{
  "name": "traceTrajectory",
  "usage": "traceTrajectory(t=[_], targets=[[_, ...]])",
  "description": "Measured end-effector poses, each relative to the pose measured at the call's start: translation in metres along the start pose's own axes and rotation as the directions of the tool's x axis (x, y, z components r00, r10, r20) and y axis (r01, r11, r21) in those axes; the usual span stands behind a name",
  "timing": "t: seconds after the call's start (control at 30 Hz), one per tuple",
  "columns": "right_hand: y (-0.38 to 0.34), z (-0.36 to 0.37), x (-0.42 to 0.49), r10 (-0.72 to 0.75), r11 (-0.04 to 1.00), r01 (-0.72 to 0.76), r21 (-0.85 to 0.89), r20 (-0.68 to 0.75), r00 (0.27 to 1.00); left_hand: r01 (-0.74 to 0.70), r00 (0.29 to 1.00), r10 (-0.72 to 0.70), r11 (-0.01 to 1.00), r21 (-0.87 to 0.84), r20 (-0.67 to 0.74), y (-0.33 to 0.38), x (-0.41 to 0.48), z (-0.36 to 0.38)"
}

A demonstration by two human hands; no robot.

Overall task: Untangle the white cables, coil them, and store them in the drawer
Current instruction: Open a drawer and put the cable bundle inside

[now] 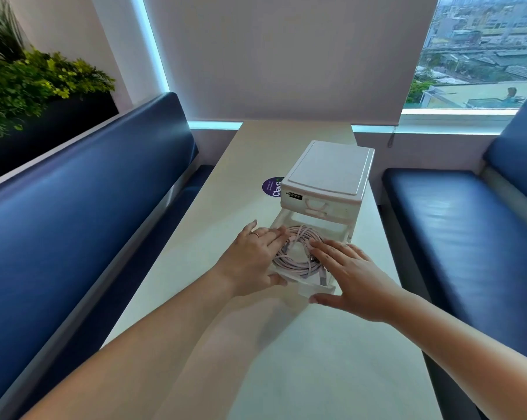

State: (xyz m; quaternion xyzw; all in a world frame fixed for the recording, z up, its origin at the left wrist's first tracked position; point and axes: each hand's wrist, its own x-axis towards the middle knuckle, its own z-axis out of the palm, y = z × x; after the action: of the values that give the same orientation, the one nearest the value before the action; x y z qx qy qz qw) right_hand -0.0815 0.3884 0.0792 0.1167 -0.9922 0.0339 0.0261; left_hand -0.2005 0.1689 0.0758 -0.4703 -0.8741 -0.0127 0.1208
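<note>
A small white drawer unit (329,174) stands on the pale table, its lower drawer (313,287) pulled out toward me. Coiled white cables (295,248) lie inside the open drawer, a plug end showing near its front. My left hand (253,256) lies on the drawer's left side, straight fingers pressing on the coil and thumb at the front edge. My right hand (347,274) lies flat over the coil's right part, fingers straight, thumb along the drawer's front. The upper drawer is closed.
The table (286,359) is long and narrow, flanked by blue padded benches left (74,222) and right (468,222). A round purple sticker (271,186) lies left of the unit. Plants sit at far left, a window and blind behind.
</note>
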Motion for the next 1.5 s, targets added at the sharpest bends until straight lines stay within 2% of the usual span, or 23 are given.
traceTrajectory(t=[0.1,0.2,0.4,0.53,0.63,0.8,1.17,1.37,1.5], targets=[[-0.003,0.001,0.002,0.015,0.999,-0.017,-0.036,-0.047,0.999,-0.056,0.994,0.061,0.997,0.050,-0.095,0.001,-0.002,0.005],[-0.005,0.002,0.001,0.023,0.999,-0.024,-0.030,-0.055,0.998,-0.074,0.985,0.069,0.997,-0.028,-0.161,0.004,-0.004,0.009],[-0.004,0.006,0.002,0.033,0.999,-0.030,0.033,-0.090,0.995,-0.011,0.994,-0.017,0.968,-0.252,-0.110,0.008,-0.006,0.006],[-0.003,0.007,0.003,0.030,0.998,-0.025,0.051,-0.093,0.995,0.082,0.991,-0.119,0.896,-0.436,-0.058,0.012,-0.011,-0.004],[-0.002,0.007,0.003,0.025,0.998,-0.019,0.060,-0.096,0.995,0.151,0.985,-0.174,0.849,-0.506,0.001,0.013,-0.008,-0.010],[-0.001,0.007,0.004,0.023,0.996,-0.015,0.086,-0.092,0.995,0.186,0.979,-0.202,0.864,-0.468,0.018,0.015,-0.005,-0.009],[-0.002,0.005,0.005,0.020,0.994,-0.010,0.109,-0.086,0.996,0.008,0.999,-0.023,0.934,-0.357,-0.038,0.011,-0.005,-0.003],[-0.002,0.005,0.005,0.020,0.993,-0.011,0.116,-0.083,0.996,-0.040,0.999,0.046,0.939,-0.342,0.010,0.009,-0.003,-0.005],[-0.003,0.004,0.006,0.015,0.994,-0.005,0.111,-0.087,0.996,-0.109,0.991,0.125,0.965,-0.238,0.049,0.006,0.004,0.000]])
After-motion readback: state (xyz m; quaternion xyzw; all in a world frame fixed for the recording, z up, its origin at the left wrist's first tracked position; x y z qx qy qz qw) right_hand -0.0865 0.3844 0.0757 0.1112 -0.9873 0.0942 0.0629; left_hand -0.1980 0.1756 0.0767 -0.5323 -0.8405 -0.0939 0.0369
